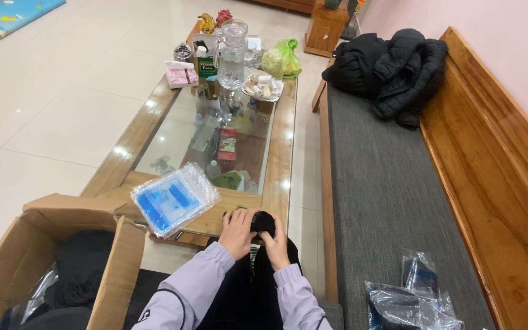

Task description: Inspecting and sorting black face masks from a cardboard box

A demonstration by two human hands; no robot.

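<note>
At the far left an open cardboard box [38, 256] stands on the floor, its flaps up, with dark cloth and a bit of clear plastic inside; its lower part is cut off by the frame edge. Just right of it, a stack of clear plastic bags with blue contents [174, 198] lies on the near wooden edge of the glass-topped surface [279, 159], overhanging it slightly. Right of that stack, the left hand [236, 232] and the right hand [275, 244] meet over the person's lap, both in pale lilac sleeves. Between them sits a small black rolled item [263, 223], probably fabric, though its kind is hard to make out. The left fingers [239, 215] curl over its left side and the right fingers close around its lower right, so both hands grip it, with its rounded top showing above them. The fingertips themselves are hidden behind the item. Farther back on the surface stand a glass pitcher [232, 55] and a plate of snacks [263, 85]. To the right runs a wooden bench with a grey cushion [386, 183], carrying a black jacket [392, 67] at its far end and crumpled clear bags with dark contents [410, 299] near the bottom edge, partly cut off.
</note>
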